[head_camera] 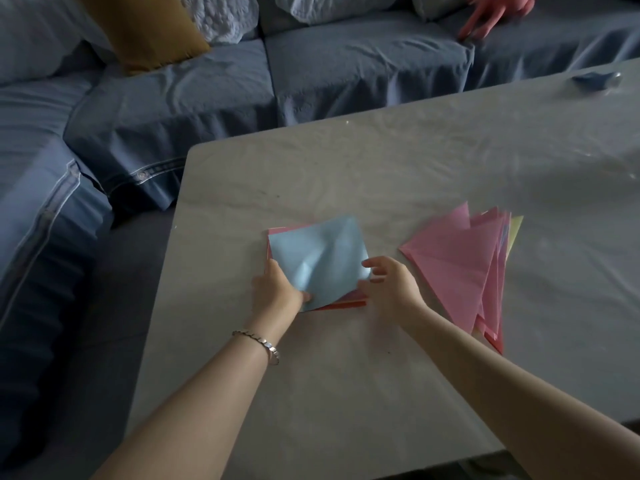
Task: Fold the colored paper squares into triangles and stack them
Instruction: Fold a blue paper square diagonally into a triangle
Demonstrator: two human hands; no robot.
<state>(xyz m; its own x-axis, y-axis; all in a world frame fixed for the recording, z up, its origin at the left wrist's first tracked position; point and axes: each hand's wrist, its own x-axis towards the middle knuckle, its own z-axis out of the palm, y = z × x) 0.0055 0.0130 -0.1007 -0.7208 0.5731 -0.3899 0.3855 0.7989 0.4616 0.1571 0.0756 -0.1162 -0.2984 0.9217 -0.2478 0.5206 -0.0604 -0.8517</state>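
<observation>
Living room: blue sofa (311, 74), cushions (152, 26).

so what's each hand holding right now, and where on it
The left hand pinches the light blue paper square at its near left corner. The right hand is open beside the sheet's right edge, gripping nothing.

The blue square (318, 258) is a light, pale shade; the sheets (346, 304) under it show pink and red-orange edges. Right of the blue square, the triangles (453, 261) are pink, with a pale yellow triangle (516, 226) behind. Under it the table (346, 168) is pale grey; beyond it the sofa (346, 71) is denim blue, one cushion (152, 32) mustard.
</observation>
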